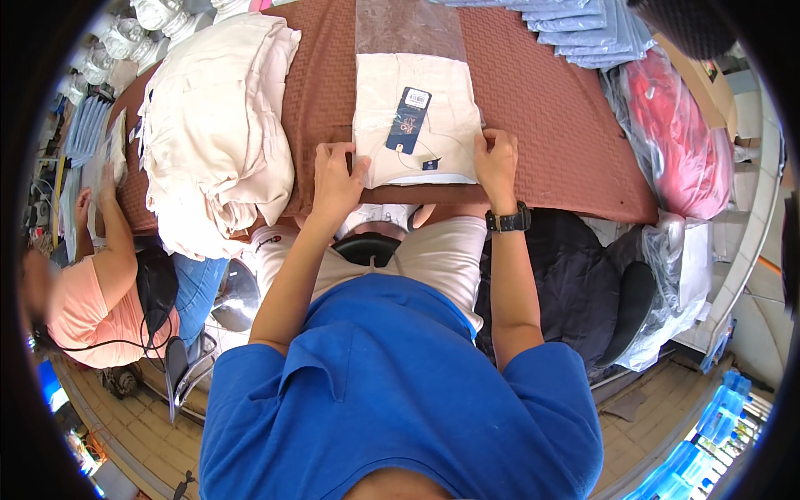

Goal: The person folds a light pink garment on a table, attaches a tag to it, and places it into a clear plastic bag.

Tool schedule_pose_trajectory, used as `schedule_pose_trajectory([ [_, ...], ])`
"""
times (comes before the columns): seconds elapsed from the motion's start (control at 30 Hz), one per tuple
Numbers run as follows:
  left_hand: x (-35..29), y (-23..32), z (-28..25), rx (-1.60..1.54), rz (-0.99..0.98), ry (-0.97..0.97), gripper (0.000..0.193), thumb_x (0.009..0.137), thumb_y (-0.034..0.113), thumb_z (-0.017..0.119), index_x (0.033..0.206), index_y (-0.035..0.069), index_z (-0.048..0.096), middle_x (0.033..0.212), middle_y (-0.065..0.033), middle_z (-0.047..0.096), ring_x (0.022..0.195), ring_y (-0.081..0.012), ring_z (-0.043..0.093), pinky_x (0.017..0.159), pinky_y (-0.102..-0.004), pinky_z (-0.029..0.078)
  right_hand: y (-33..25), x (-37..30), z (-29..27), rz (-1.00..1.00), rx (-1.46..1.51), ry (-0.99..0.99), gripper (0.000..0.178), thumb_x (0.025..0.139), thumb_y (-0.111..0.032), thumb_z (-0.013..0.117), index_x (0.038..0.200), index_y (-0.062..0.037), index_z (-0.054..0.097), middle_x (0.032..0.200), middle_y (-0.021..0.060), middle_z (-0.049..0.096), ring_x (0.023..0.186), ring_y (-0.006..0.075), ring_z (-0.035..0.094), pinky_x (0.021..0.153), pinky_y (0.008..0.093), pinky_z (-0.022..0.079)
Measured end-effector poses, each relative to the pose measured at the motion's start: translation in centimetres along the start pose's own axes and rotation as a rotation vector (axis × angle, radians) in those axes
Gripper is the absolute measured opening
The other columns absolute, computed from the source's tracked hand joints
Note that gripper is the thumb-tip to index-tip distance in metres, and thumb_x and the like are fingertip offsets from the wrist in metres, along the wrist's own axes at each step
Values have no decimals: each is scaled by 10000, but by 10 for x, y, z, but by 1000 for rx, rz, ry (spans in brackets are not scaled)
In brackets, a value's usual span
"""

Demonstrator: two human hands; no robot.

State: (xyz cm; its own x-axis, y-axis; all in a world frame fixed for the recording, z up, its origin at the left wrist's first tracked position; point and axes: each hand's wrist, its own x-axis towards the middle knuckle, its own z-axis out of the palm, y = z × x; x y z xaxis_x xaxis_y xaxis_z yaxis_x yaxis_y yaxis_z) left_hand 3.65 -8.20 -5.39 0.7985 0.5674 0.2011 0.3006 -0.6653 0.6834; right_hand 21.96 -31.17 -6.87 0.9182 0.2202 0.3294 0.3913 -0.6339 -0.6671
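Observation:
A folded cream garment (454, 92) lies in front of me at the table's near edge, partly inside a clear plastic bag (408, 27) whose bare part stretches away beyond it. A navy hang tag (408, 121) rests on the garment, with a small dark label (430, 164) near its lower edge. My left hand (338, 179) pinches the bagged garment's left edge near the lower corner. On the opposite edge, my right hand (497, 165), with a dark watch at the wrist, has its fingers closed on the right side.
A tall heap of cream garments (221, 125) stands to the left on the brown-covered table (546, 125). Blue bagged garments (583, 29) are stacked at the far right, near a plastic-wrapped red bundle (675, 137). Another person in a peach top (104, 312) sits at left.

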Motion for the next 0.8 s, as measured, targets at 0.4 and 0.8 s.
schedule_pose_trajectory([
  [0.4, 16, 8, -4, -162, -159, -243, 454, 1004, 343, 580, 1077, -101, 519, 981, -368, 652, 973, -501, 638, 851, -511, 482, -13, 18, 6, 205, 293, -186, 336, 875, -229, 735, 1047, 59, 721, 915, 229, 739, 831, 311, 721, 761, 405, 544],
  [0.8, 15, 12, -5, -857, -475, -220, 325, 1006, 212, 625, 1149, -75, 574, 1104, -190, 679, 999, -268, 663, 865, -365, 510, -1, 35, 26, 439, 614, -176, 318, 872, -196, 751, 1030, 76, 704, 926, 183, 755, 875, 208, 716, 799, 329, 558],
])
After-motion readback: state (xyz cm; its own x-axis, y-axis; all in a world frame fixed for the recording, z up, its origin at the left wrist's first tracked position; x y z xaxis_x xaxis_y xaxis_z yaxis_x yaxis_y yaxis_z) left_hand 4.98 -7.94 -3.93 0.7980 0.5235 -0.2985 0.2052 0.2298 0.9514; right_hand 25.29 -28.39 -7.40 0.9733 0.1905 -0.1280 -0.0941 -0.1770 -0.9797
